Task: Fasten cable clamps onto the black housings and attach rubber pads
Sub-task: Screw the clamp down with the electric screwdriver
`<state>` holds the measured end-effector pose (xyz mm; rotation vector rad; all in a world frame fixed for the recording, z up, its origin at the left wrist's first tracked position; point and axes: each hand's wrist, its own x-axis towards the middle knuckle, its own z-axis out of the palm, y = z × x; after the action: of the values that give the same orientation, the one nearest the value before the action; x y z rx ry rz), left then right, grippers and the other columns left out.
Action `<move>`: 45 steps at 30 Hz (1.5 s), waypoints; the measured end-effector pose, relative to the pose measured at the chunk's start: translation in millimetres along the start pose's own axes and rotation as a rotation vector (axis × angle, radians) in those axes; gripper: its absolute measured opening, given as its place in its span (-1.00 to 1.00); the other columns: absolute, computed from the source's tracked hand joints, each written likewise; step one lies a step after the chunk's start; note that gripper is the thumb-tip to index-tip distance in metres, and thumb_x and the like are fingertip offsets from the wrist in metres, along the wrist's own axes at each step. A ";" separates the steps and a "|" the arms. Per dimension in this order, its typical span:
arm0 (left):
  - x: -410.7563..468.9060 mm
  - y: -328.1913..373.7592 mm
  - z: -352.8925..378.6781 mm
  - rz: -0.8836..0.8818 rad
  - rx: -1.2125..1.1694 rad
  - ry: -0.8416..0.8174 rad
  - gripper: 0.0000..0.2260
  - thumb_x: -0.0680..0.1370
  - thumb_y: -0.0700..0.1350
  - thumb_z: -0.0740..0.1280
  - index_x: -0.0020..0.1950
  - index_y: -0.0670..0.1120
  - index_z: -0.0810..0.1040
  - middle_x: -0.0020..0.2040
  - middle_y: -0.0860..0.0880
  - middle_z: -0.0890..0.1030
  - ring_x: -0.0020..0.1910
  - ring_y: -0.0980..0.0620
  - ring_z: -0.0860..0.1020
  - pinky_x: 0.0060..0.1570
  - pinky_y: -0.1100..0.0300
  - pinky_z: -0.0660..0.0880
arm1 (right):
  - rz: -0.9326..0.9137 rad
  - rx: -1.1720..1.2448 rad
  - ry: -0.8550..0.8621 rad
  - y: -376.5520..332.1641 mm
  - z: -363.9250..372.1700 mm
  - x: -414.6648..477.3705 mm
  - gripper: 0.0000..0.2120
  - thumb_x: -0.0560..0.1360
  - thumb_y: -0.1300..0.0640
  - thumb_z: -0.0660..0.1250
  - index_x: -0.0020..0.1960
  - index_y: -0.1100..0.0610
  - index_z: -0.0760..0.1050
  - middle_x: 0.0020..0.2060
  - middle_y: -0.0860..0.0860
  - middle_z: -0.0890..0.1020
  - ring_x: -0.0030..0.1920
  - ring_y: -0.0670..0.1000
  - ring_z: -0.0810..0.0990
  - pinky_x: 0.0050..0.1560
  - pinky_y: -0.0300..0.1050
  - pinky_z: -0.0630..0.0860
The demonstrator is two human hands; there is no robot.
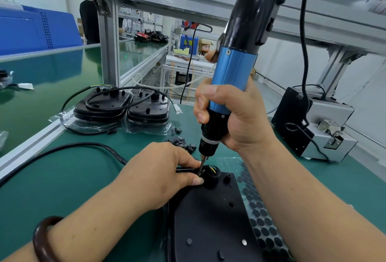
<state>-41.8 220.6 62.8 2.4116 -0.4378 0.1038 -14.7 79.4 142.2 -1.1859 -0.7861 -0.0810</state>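
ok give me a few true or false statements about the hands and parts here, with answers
1. The right hand grips the electric screwdriver. True.
2. The screwdriver's bit meets the far end of the near black housing. True.
3. The left hand lies flat on the mat, away from the housing. False: it pinches the cable right beside the bit.
4. The sheet of rubber pads lies left of the housing. False: it lies on the right, under the right forearm.
5. The loose cable clamps sit on top of the housing. False: they lie piled on the mat beyond it.
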 end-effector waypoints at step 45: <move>-5.2 1.1 -2.2 0.081 0.009 0.011 -0.76 0.38 0.18 0.46 0.02 0.41 0.58 -0.06 0.37 0.59 0.00 0.40 0.52 0.12 0.30 0.46 | 0.485 -0.482 0.782 -59.1 -187.1 -115.6 -0.46 0.26 -0.22 0.46 0.14 -0.04 0.43 -0.08 0.15 0.55 -0.29 0.12 0.67 -0.38 -0.08 0.56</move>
<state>-47.0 222.7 64.2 2.4010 -0.5306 0.1544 -31.8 -142.4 93.8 -1.6109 0.2344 -0.3220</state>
